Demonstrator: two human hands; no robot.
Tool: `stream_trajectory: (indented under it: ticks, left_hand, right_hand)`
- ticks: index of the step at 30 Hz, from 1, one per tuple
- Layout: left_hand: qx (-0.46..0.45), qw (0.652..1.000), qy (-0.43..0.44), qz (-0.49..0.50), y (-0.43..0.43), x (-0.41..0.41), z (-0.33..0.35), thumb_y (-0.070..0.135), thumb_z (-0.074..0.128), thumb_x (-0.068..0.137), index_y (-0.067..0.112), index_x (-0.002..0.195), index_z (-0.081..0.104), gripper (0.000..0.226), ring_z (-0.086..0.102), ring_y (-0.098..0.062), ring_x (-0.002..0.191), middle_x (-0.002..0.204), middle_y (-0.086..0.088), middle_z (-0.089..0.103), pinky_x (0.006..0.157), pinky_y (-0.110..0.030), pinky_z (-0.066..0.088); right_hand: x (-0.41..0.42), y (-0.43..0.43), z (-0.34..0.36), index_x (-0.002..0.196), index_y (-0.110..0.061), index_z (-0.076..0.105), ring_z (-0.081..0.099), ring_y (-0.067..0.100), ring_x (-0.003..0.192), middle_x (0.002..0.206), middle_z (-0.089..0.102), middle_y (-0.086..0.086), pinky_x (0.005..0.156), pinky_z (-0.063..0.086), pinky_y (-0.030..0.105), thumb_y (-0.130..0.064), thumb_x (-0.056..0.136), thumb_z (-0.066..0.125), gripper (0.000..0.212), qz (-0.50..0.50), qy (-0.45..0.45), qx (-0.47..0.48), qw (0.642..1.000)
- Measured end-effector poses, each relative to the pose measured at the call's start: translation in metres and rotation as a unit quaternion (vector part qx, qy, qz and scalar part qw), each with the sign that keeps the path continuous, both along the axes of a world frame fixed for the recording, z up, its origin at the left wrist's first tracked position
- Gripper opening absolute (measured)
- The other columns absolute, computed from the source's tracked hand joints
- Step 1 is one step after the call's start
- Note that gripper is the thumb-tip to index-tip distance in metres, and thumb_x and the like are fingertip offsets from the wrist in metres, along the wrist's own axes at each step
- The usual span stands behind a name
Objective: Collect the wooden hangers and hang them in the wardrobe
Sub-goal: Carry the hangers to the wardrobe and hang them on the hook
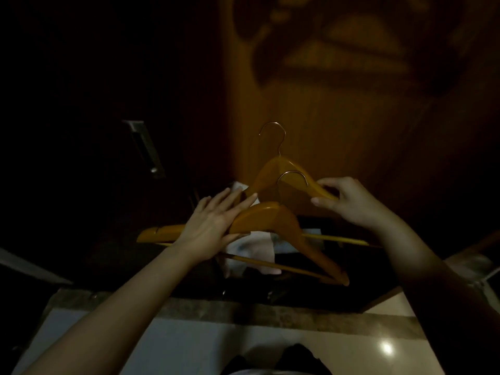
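Two wooden hangers with metal hooks are held up in front of a dark wardrobe opening. The farther hanger point(273, 171) stands upright; my right hand point(343, 201) pinches its right arm between thumb and fingers. The nearer hanger point(273, 216) tilts down to the right, its hook overlapping the farther one. My left hand point(213, 223) holds its left shoulder, fingers stretched over the top and thumb beneath. A third hanger point(159, 232) lies flat behind my left wrist, partly hidden.
The wooden wardrobe panel point(338, 117) rises behind the hangers. A white cloth point(251, 250) lies under them on the dark wardrobe floor. A metal handle point(144, 147) shows at the left. A stone threshold point(243, 312) and pale glossy floor point(351, 347) lie below.
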State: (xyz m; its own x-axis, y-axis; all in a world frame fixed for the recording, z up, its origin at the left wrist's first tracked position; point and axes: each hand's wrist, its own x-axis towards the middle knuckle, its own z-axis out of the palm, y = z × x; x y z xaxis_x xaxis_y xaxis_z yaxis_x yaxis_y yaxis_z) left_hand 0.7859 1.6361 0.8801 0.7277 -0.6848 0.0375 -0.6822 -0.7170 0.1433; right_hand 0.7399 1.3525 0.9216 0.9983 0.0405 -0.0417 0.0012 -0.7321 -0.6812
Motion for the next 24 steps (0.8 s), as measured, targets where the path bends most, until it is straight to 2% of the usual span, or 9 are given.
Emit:
stream_trajectory:
  ticks: [3, 7, 10, 13, 15, 17, 19, 21, 24]
  left_hand:
    - [-0.01, 1.0, -0.003, 0.002, -0.017, 0.017, 0.031, 0.056, 0.043, 0.087, 0.053, 0.133, -0.021, 0.079, -0.004, -0.018, 0.146, 0.158, 0.004, -0.011, 0.118, -0.046, 0.006]
    - [-0.053, 0.998, -0.009, -0.023, -0.035, 0.034, 0.078, 0.054, 0.048, 0.086, 0.057, 0.132, -0.021, 0.083, 0.009, -0.019, 0.146, 0.158, 0.005, -0.01, 0.118, -0.047, 0.017]
    - [-0.085, 0.994, -0.061, -0.041, -0.051, 0.041, 0.112, 0.045, 0.054, 0.087, 0.06, 0.129, -0.025, 0.091, 0.033, -0.017, 0.135, 0.155, 0.008, 0.014, 0.104, -0.038, 0.04]
    - [-0.11, 0.988, -0.106, -0.036, -0.07, 0.048, 0.14, 0.039, 0.056, 0.088, 0.06, 0.128, -0.028, 0.094, 0.047, -0.012, 0.117, 0.14, 0.008, 0.033, 0.087, -0.026, 0.047]
    - [-0.121, 0.986, -0.111, -0.034, -0.083, 0.055, 0.16, 0.037, 0.054, 0.089, 0.061, 0.127, -0.027, 0.093, 0.051, -0.01, 0.107, 0.134, 0.009, 0.035, 0.083, -0.023, 0.047]
    - [-0.129, 0.985, -0.108, -0.026, -0.094, 0.058, 0.18, 0.038, 0.052, 0.09, 0.063, 0.125, -0.027, 0.09, 0.052, -0.009, 0.106, 0.134, 0.008, 0.035, 0.084, -0.023, 0.049]
    - [-0.14, 0.983, -0.116, -0.019, -0.106, 0.064, 0.2, 0.039, 0.049, 0.091, 0.065, 0.123, -0.027, 0.086, 0.051, -0.012, 0.111, 0.136, 0.005, 0.034, 0.087, -0.024, 0.049]
    - [-0.151, 0.981, -0.123, -0.014, -0.116, 0.069, 0.219, 0.041, 0.048, 0.091, 0.067, 0.12, -0.027, 0.084, 0.051, -0.013, 0.111, 0.135, 0.005, 0.036, 0.088, -0.026, 0.049]
    - [-0.155, 0.978, -0.142, -0.003, -0.128, 0.079, 0.246, 0.046, 0.047, 0.09, 0.068, 0.123, -0.025, 0.082, 0.051, -0.014, 0.111, 0.134, 0.007, 0.037, 0.089, -0.03, 0.05]
  right_hand:
    - [0.001, -0.014, 0.035, 0.099, -0.016, 0.067, 0.063, 0.022, 0.092, 0.095, 0.068, 0.009, 0.088, 0.048, 0.042, -0.019, 0.086, 0.063, 0.014, 0.005, -0.024, 0.027, 0.999]
    - [0.004, -0.037, 0.082, 0.103, -0.01, 0.067, 0.063, 0.022, 0.095, 0.101, 0.068, 0.013, 0.088, 0.048, 0.035, -0.02, 0.087, 0.06, 0.021, 0.015, -0.035, 0.044, 0.998]
    - [0.002, -0.053, 0.115, 0.098, -0.02, 0.067, 0.065, 0.01, 0.091, 0.1, 0.069, 0.006, 0.079, 0.05, 0.016, -0.025, 0.082, 0.06, 0.019, 0.018, -0.053, 0.061, 0.997]
    - [0.003, -0.066, 0.139, 0.095, -0.028, 0.065, 0.065, 0.002, 0.088, 0.1, 0.069, -0.001, 0.072, 0.048, 0.005, -0.032, 0.077, 0.059, 0.019, 0.015, -0.083, 0.062, 0.994]
    - [0.007, -0.075, 0.152, 0.103, -0.032, 0.062, 0.063, 0.003, 0.093, 0.109, 0.067, 0.0, 0.079, 0.05, 0.011, -0.026, 0.082, 0.061, 0.021, 0.003, -0.121, 0.034, 0.992]
    - [0.015, -0.083, 0.165, 0.124, -0.036, 0.049, 0.056, 0.005, 0.108, 0.124, 0.057, -0.003, 0.096, 0.048, 0.025, -0.021, 0.085, 0.063, 0.044, -0.017, -0.17, -0.019, 0.985]
    - [0.024, -0.087, 0.181, 0.14, -0.043, 0.027, 0.048, 0.016, 0.122, 0.138, 0.047, -0.003, 0.102, 0.044, 0.042, -0.025, 0.085, 0.064, 0.069, -0.041, -0.216, -0.092, 0.971]
    - [0.03, -0.09, 0.199, 0.141, -0.052, 0.013, 0.043, 0.022, 0.131, 0.147, 0.038, -0.003, 0.104, 0.041, 0.051, -0.027, 0.086, 0.062, 0.078, -0.045, -0.267, -0.128, 0.954]
    - [0.037, -0.097, 0.222, 0.135, -0.057, 0.002, 0.04, 0.021, 0.133, 0.147, 0.038, -0.004, 0.108, 0.034, 0.054, -0.026, 0.09, 0.058, 0.078, -0.05, -0.331, -0.176, 0.926]
